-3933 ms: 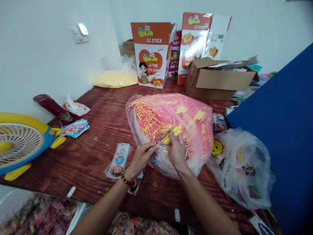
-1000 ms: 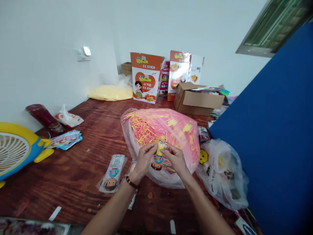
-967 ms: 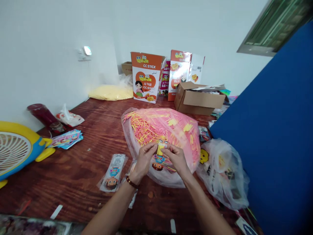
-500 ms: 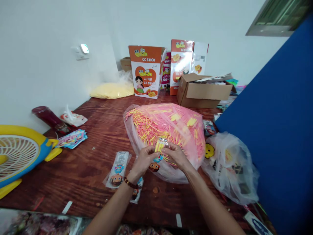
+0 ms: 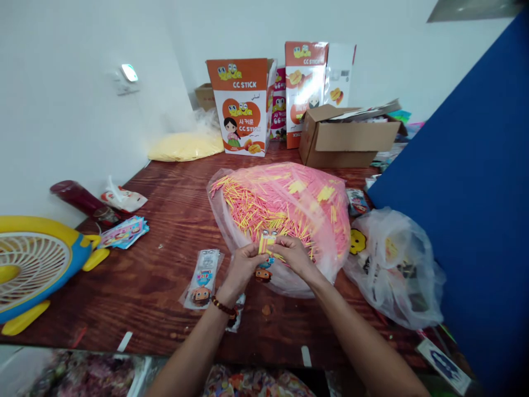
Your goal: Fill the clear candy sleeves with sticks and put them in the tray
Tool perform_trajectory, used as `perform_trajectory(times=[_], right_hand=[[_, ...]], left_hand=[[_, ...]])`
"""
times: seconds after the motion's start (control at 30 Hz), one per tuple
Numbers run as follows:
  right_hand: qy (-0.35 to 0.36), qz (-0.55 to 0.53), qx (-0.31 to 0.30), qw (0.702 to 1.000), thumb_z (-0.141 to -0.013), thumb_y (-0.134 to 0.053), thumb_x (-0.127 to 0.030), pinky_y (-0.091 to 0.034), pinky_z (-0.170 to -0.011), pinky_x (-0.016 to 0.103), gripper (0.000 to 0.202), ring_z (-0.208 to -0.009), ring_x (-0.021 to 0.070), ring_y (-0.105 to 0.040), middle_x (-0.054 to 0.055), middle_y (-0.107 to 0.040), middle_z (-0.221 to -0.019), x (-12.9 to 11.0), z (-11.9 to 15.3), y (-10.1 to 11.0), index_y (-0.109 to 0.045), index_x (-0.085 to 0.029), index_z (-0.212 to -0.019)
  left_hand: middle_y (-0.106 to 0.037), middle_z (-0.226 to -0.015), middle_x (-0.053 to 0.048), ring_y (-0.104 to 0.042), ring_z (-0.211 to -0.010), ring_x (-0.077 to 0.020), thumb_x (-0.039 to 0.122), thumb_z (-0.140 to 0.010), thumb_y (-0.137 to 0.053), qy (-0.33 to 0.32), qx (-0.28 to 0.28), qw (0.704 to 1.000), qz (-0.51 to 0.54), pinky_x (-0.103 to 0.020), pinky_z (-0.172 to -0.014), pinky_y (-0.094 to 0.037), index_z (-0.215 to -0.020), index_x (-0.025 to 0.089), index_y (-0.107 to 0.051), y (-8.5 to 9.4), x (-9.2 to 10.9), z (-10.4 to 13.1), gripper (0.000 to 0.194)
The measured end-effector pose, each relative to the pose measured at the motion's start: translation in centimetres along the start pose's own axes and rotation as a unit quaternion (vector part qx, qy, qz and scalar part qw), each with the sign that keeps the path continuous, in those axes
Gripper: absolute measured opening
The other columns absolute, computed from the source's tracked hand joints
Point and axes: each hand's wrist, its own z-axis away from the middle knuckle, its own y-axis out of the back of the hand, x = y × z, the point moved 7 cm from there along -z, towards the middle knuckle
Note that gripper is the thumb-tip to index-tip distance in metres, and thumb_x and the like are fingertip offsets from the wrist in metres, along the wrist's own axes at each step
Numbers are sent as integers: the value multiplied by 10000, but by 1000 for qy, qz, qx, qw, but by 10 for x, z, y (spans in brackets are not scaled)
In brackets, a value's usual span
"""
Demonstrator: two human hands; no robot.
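Over the near edge of a big clear bag of pink and yellow sticks (image 5: 264,212), both hands pinch one small printed packet (image 5: 264,263) with yellow sticks showing in its upper part. My left hand (image 5: 244,264), with a beaded bracelet at the wrist, grips its left side. The fingers of my right hand (image 5: 294,253) close on its upper right side. A cartoon face shows at the packet's lower end. More flat printed packets (image 5: 202,278) lie on the table left of my left hand, and another is partly hidden under my left wrist.
Behind the bag stand a CC Stick box (image 5: 242,107) and an open cardboard box (image 5: 351,140). A yellow-blue fan (image 5: 37,264), dark red bottle (image 5: 80,199) and tissue pack (image 5: 124,198) are left. A white plastic bag (image 5: 397,270) and blue panel (image 5: 463,193) are right.
The view has tilted down slightly. My right fingers have shifted across the packet's upper part, covering more of it. Both hands still hold the packet.
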Motion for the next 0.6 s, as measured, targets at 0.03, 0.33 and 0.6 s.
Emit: perform_trajectory(times=[0.03,0.33,0.6], right_hand=[[-2,-10,-8,1000,-692,-736,-434,-328,-545,234,303,-555,100,-406,-46,-489,-560,-3,0,1,-596,-184,-592],[90,93,-31,991,-802,-659,-356,-421,-627,249,184,-668,141,-586,-1,-696,-734,-63,-6,20,-744,-192,-810],[129,246,-120,953,-851,-612,-363,-257,-502,229,297,-529,97,-440,-30,-542,-546,-82,-18,9,-688,-182,-628]], left_hand=[[-666,-651,-13,-586,-618,-128,378,-591,-878,7,0,1000,2,-238,-599,-458,-755,122,-731,1,-1,0,337],[-715,-755,-25,-607,-668,-126,320,-696,-806,-20,-29,998,-49,-231,-657,-455,-833,128,-764,5,1,4,239],[-662,-673,-8,-569,-633,-135,361,-699,-788,-24,-27,996,-83,-229,-617,-423,-730,130,-726,5,9,10,241]])
